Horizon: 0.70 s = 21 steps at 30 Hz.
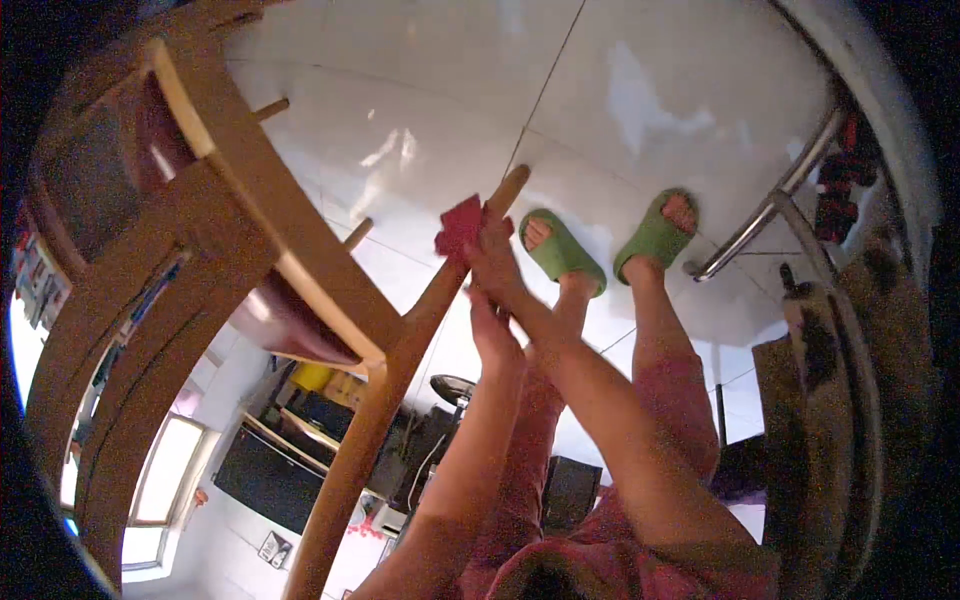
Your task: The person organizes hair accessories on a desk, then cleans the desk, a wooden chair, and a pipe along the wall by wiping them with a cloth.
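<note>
A wooden chair [300,290] with a dark red seat is tilted over on the left, one long leg [385,400] slanting up toward the middle of the floor. My right hand [495,262] is wrapped around that leg near its tip, with a red cloth [461,226] between palm and wood. Part of the cloth sticks out on both sides of the leg. Just below, my left hand [491,318] has its fingers curled against the same leg. The right wrist partly covers those fingertips.
My feet in green slippers [562,250] stand on the shiny tiled floor [430,110]. A bent metal tube frame [740,235] is at the right, beside a brown and black patterned cover [815,350]. Behind are a dark screen [268,478], a wheel [452,389] and a window [165,470].
</note>
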Motion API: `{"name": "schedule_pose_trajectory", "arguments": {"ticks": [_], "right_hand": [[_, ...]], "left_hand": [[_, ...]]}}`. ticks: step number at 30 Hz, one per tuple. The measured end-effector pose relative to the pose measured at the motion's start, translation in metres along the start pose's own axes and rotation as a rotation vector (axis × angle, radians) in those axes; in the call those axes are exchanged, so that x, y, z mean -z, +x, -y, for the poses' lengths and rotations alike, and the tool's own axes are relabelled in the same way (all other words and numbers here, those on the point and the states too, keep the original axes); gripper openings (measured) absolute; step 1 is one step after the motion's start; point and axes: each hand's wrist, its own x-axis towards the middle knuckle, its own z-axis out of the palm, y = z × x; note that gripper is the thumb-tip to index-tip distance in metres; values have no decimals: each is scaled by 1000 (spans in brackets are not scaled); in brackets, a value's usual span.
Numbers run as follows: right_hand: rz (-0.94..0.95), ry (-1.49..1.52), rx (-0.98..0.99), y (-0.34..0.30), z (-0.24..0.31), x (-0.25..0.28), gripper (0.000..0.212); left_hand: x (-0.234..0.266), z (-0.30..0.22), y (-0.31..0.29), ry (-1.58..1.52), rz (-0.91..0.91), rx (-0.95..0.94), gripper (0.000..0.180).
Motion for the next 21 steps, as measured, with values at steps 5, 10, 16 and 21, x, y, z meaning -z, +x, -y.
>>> {"name": "schedule_pose_trajectory", "arguments": {"ticks": [5,10,16,21], "right_hand": [[3,-774,157,80,-58,101,36],[50,-931,-143,112,-24,99,37],[-297,-353,-145,57,14,37,46],[-106,373,-105,-2,130,-35,43]], "left_hand": [[-43,44,82,-22,211,173,53],[-42,37,136,184,436,138,57],[-39,-5,47,29,103,53,64],[-59,-77,-71,-37,57,-361,68]]}}
